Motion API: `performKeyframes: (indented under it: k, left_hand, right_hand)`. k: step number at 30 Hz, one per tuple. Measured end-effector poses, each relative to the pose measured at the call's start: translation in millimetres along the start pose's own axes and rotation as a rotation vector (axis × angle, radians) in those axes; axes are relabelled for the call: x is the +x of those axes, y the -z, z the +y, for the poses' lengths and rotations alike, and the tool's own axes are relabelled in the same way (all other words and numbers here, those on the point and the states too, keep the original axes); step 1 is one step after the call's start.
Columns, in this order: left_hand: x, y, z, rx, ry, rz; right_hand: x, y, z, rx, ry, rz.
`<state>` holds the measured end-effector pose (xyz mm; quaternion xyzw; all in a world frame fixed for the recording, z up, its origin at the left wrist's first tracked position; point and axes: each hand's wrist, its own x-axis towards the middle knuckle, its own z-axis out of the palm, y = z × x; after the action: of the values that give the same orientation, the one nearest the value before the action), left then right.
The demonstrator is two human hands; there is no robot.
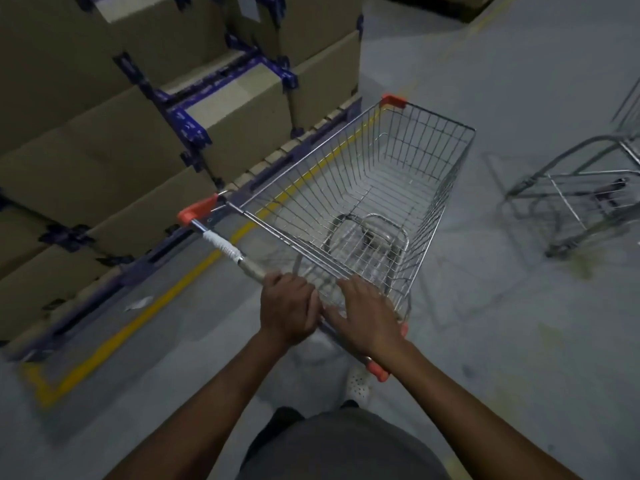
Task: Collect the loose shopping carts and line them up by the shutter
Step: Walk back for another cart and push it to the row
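A wire shopping cart [363, 174] with orange corner caps stands in front of me, its basket empty. Its handle bar [225, 247] runs from upper left to lower right and has white tape wrapped near the left end. My left hand [289, 310] is closed around the middle of the bar. My right hand [367, 322] lies on the bar near its right orange end, fingers spread over the basket's rear edge. A second cart [581, 188] shows partly at the right edge, its lower frame blurred. No shutter is in view.
Stacked cardboard boxes [104, 150] with blue tape stand on a pallet [138, 271] close to the cart's left side. A yellow floor line [145, 317] runs along the pallet. Grey concrete floor [502, 341] stretches to the right. My shoe [358, 382] is below the handle.
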<state>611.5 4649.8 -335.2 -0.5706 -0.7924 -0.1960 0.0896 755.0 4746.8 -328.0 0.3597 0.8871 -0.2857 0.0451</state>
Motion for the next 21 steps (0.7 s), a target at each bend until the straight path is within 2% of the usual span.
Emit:
performKeyframes:
  k: [5, 10, 15, 18, 21]
  left_hand:
    - [6, -2, -6, -0.027, -0.090, -0.057]
    - [23, 4, -33, -0.092, -0.194, -0.230]
    - [53, 7, -77, -0.181, -0.352, -0.384]
    - [65, -1, -103, -0.247, -0.490, -0.401]
    - [82, 3, -124, -0.181, -0.485, -0.518]
  right_hand:
    - [10, -1, -7, 0.025, 0.012, 0.019]
    - [26, 0, -28, 0.049, -0.113, 0.017]
    - [34, -14, -58, 0.036, -0.250, 0.129]
    - [40, -24, -74, 0.012, -0.322, 0.191]
    - [38, -35, -87, -0.004, -0.378, 0.261]
